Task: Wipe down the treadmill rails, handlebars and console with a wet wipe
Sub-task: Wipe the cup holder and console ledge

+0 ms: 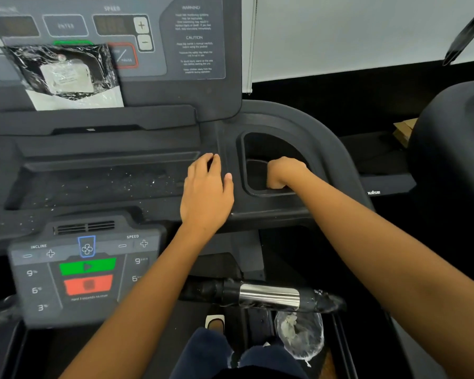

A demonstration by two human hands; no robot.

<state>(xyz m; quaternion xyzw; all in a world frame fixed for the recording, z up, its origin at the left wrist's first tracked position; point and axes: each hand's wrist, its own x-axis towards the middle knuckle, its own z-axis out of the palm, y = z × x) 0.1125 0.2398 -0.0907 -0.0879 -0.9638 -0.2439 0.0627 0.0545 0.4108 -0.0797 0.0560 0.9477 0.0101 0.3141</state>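
Note:
The dark grey treadmill console [99, 165] fills the view. My left hand [207, 191] lies flat on the console surface just left of the right cup holder [260, 149], fingers spread, holding nothing. My right hand [281, 172] reaches down inside that cup holder with its fingers curled out of sight; no wet wipe shows in it. A handlebar [268, 296] with a chrome sensor sleeve runs across below my arms. The lower keypad [85, 269] with green and red buttons sits at the lower left.
A wet wipe packet in crinkled plastic [66, 75] leans on the upper display panel [137, 36]. White specks dot the console tray [93, 184]. A clear plastic bag with crumpled white material [298, 335] hangs near the handlebar. Another machine [454, 149] stands at the right.

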